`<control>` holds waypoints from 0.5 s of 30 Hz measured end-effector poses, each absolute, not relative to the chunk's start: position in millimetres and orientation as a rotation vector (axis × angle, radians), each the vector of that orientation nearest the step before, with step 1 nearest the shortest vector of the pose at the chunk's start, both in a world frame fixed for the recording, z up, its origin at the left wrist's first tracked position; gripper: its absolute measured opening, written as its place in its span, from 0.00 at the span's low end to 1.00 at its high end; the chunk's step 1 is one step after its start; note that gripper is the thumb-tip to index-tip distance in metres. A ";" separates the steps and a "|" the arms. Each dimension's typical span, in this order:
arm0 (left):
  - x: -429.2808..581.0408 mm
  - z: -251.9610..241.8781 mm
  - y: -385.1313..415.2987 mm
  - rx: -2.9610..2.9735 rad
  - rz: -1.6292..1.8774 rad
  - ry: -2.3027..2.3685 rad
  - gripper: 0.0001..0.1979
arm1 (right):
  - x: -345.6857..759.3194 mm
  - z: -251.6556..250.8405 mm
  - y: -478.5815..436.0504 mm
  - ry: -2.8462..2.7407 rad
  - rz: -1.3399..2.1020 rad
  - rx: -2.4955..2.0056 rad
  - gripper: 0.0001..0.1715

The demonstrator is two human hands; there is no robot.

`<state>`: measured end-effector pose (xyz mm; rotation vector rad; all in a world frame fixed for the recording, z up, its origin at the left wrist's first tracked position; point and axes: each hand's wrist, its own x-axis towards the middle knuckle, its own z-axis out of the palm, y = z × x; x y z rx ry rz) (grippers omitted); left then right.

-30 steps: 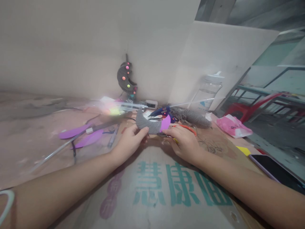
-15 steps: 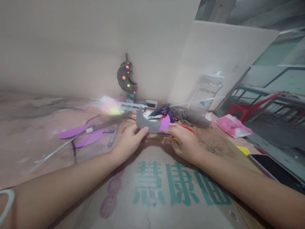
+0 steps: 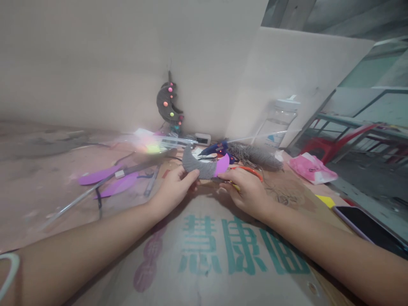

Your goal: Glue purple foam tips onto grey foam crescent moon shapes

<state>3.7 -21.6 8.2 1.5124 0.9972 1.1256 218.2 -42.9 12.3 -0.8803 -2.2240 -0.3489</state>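
Observation:
My left hand [image 3: 174,190] and my right hand [image 3: 247,191] both pinch a purple crescent [image 3: 204,166], mostly wound in grey yarn, with a bare purple tip at its right end. They hold it low over a cardboard sheet [image 3: 219,250] printed with green characters. A skein of grey yarn [image 3: 255,156] lies just behind my right hand. A blue glue gun [image 3: 215,149] rests behind the crescent. An orange-handled tool [image 3: 250,171] peeks out from behind my right hand.
A finished grey crescent with coloured pom-poms [image 3: 168,103] hangs on the wall. Bare purple crescents [image 3: 110,180] and glue sticks [image 3: 79,197] lie at left. A clear bottle [image 3: 277,123], a pink packet [image 3: 312,168] and a phone [image 3: 369,229] sit at right.
Almost nothing moved. My right hand shifted slightly along the crescent's lower edge; my left hand keeps the same pinch.

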 end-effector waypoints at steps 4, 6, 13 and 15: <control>3.8 8.3 -21.0 1.512 1.128 1.003 0.15 | 219.0 11.6 -43.4 -2.170 -0.298 -0.860 0.14; 4.0 8.7 -21.0 1.506 1.136 1.010 0.15 | 219.2 11.2 -43.1 -2.194 -0.319 -0.864 0.14; 4.2 9.1 -21.3 1.489 1.138 1.014 0.14 | 216.8 12.7 -43.5 -2.272 -0.388 -0.914 0.10; 4.4 9.3 -21.4 1.491 1.138 1.007 0.14 | 216.4 12.6 -43.3 -2.273 -0.397 -0.907 0.10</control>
